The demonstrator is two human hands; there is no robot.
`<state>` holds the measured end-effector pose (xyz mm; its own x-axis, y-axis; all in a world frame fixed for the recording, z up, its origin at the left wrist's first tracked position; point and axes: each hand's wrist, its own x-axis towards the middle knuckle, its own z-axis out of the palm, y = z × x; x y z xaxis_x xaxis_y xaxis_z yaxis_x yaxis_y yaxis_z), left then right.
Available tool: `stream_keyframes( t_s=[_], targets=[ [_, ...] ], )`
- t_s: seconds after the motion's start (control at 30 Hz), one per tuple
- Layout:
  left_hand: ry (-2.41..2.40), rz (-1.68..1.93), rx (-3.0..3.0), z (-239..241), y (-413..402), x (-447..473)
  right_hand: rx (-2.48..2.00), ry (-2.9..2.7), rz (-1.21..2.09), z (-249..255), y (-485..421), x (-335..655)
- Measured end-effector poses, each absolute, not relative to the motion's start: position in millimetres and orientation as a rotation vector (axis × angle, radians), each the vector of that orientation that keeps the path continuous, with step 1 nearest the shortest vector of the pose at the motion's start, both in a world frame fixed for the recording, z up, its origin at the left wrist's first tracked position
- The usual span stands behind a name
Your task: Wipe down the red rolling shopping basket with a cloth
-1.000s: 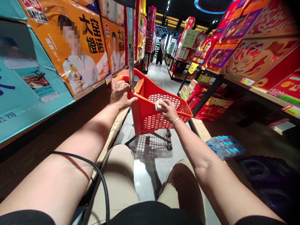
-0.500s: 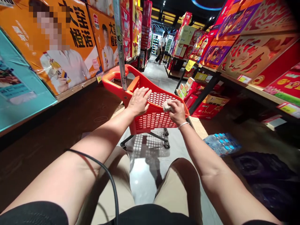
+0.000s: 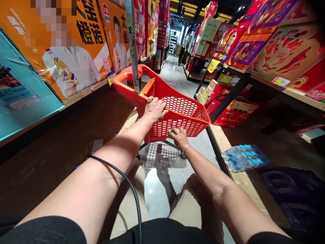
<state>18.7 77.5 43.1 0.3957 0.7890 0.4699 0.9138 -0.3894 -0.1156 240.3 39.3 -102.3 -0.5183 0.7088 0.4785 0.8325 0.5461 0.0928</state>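
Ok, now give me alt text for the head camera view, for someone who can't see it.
A person's left hand rests on the rim of a red shopping cart in a store aisle; the right hand curls by the cart's lower mesh side. Orange cartons stand at left, colorful boxes at right, with a bottle pack below them.

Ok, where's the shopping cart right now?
Head view, centre: the shopping cart stands in the aisle, left hand on its rim, right hand at its near side.

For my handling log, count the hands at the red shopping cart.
2: the left hand lies on the near rim of the red shopping cart; the right hand is lower, at its near side. No other hand shows there.
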Motion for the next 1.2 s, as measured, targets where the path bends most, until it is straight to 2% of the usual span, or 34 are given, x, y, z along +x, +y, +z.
stream_keyframes(
  t_s=[0.13,0.2,0.27,0.5,0.63,0.97,1.07,1.2],
  targets=[
    [-1.486,-0.51,-2.279,41,79,16,-1.364,-2.082,-0.501,-45,59,258],
    [-1.49,-0.52,-2.283,42,78,15,-1.371,-1.999,-0.475,-32,61,264],
    [-1.49,-0.524,-2.29,42,76,15,-1.366,-2.02,-0.423,-39,58,264],
    [-1.501,-0.485,-2.27,44,74,14,-1.431,-2.254,-0.375,-113,39,253],
    [-1.509,-0.459,-2.295,46,74,14,-1.453,-2.353,-0.325,-119,35,249],
    [-1.502,-0.452,-2.28,48,69,15,-1.519,-2.126,-0.347,-145,35,248],
    [-1.495,-0.462,-2.302,48,67,15,-1.455,-2.194,-0.262,-132,33,252],
    [-1.533,-0.511,-2.319,48,68,17,-1.327,-2.102,-0.33,-79,42,245]
  ],
)
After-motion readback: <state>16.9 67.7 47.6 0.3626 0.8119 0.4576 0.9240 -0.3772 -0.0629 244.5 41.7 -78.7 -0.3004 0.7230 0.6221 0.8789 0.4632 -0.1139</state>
